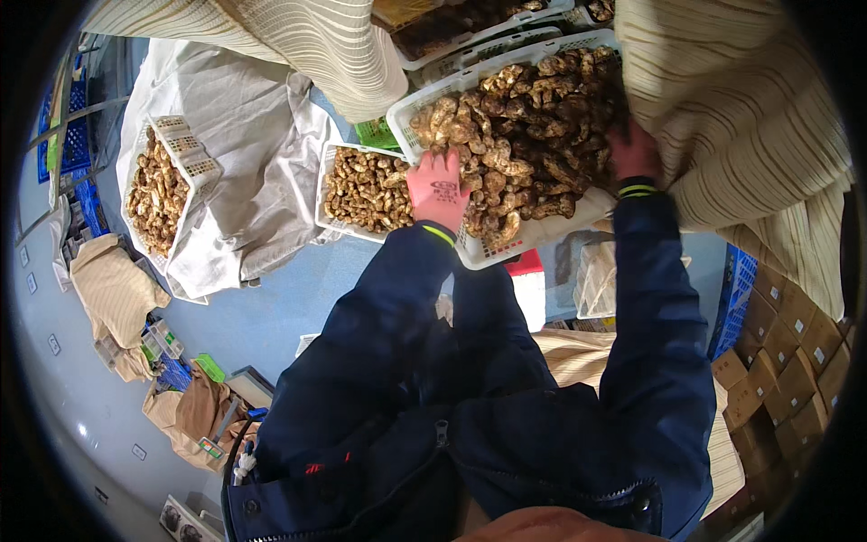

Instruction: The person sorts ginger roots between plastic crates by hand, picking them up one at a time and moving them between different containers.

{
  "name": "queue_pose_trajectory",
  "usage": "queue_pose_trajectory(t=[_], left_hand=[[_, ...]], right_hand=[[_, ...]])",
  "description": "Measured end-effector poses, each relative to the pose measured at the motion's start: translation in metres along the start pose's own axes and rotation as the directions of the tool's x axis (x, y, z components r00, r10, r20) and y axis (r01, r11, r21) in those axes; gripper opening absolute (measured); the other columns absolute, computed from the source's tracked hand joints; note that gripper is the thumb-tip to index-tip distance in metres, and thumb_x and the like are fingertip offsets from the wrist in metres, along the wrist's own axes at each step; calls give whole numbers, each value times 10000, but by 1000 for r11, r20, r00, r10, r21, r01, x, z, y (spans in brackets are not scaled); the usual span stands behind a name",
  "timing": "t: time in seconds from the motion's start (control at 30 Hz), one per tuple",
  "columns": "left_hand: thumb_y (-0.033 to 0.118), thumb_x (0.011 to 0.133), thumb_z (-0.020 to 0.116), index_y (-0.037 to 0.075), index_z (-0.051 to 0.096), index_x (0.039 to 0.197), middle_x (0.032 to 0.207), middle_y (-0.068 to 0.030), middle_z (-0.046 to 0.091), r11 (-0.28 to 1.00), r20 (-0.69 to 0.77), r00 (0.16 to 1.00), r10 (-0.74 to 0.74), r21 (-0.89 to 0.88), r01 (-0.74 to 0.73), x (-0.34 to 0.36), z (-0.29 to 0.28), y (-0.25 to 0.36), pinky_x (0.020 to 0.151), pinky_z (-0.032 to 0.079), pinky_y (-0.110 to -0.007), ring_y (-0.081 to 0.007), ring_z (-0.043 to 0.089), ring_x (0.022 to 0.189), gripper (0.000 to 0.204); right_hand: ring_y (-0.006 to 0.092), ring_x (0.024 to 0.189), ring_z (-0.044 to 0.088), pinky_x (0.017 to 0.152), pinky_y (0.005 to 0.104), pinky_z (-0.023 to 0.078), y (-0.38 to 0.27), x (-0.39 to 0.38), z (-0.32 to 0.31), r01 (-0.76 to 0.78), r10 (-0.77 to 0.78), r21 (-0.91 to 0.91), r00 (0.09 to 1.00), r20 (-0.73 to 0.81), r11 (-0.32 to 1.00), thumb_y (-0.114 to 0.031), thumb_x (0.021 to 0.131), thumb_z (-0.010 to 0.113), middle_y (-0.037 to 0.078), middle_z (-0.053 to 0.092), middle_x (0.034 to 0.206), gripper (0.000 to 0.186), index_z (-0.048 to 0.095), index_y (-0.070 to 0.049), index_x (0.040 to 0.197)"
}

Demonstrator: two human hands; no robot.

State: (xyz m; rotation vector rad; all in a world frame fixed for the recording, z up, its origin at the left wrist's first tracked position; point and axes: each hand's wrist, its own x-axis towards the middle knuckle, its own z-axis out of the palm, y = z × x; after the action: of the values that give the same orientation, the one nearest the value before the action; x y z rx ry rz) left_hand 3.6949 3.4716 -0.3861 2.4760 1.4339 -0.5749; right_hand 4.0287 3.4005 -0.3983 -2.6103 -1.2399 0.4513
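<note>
A white slotted plastic crate [533, 237] piled with knobbly brown roots [528, 135] is in front of me at chest height. My left hand [440, 190], in a red glove, rests on the roots near the crate's left front corner. My right hand [632, 152], also in a red glove, is among the roots at the crate's right side, partly under a striped beige cloth [731, 117]. Whether either hand grips a root is hidden.
A second white crate of roots [366, 188] lies on the blue floor by a grey sack. Another crate [158, 190] sits inside a white sack at left. More crates are stacked beyond. Cardboard boxes [781, 370] are stacked at right, burlap sacks [113, 289] at left.
</note>
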Motion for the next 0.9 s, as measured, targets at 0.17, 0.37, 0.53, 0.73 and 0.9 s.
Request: queue_pose_trajectory(t=[0.17,0.37,0.53,0.73,0.9], left_hand=[[452,786,633,150,563,1049,942,-49,624,998,48,998,-41,51,38,19,-11,8,731,403,-392,-226,591,909,407],[463,771,639,168,605,1070,931,-49,630,999,27,999,36,-6,-35,3,-18,0,747,411,-379,-234,591,901,422],[378,752,648,113,580,1115,1055,-76,604,904,-185,963,198,-344,-252,-9,-29,37,829,422,-398,-273,554,988,455],[348,781,620,123,577,1151,1142,-58,582,819,-249,911,329,-405,-407,-38,-30,74,824,421,-360,-255,548,1012,435],[286,798,646,119,598,1039,955,-57,599,739,-243,898,368,-510,-441,-76,4,51,740,447,-375,-263,577,859,297]], right_hand=[[340,1116,499,933,411,431,-117,-76,39,826,-853,223,478,212,518,-211,637,759,143,546,1176,485,575,-100,1071],[337,1179,472,983,412,407,-41,-30,47,557,-598,232,779,188,798,-262,781,689,133,475,1322,455,563,-133,1199],[324,1148,520,952,398,432,21,15,11,-15,-5,69,958,287,998,-311,884,546,132,536,1279,396,553,-120,1231],[345,1171,502,960,449,426,-17,37,52,-285,377,-396,910,175,873,-481,858,554,157,470,1354,684,310,-186,1425],[324,1153,514,954,451,427,-4,35,88,-487,499,-110,850,170,866,-449,838,616,143,483,1347,790,230,-155,1461]])
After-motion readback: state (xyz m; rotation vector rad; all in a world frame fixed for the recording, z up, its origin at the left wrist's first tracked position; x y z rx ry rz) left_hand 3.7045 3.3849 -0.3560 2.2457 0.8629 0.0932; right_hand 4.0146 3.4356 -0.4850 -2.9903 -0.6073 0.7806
